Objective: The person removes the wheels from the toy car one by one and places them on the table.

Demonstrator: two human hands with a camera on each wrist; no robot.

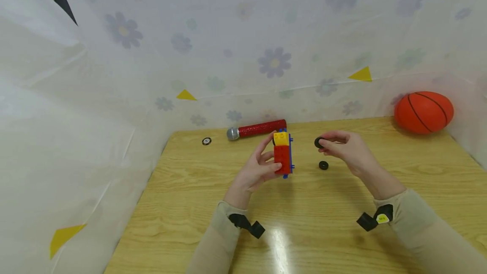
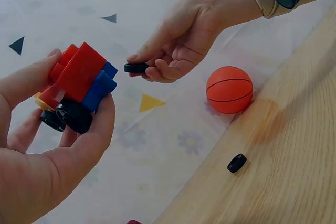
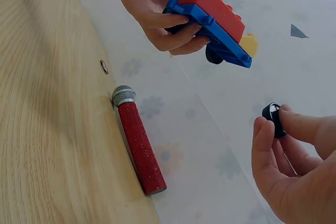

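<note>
My left hand [image 1: 255,171] grips a toy car of building blocks [image 1: 282,158], red and yellow on a blue base, raised above the table. Two black wheels [image 2: 74,115] sit on one side of the car in the left wrist view. On its other side, bare blue axle stubs [image 3: 209,20] show in the right wrist view. My right hand [image 1: 351,151] pinches a loose black wheel [image 3: 273,118] between thumb and fingers, a short way right of the car. A second loose black wheel [image 1: 323,165] lies on the table below that hand.
A red microphone [image 1: 262,128] with a silver head lies at the table's back edge. Left of it is a small black-and-white disc [image 1: 206,141]. An orange basketball [image 1: 424,112] sits at the back right corner, against the flowered sheet [image 1: 228,45] behind the wooden table [image 1: 182,189].
</note>
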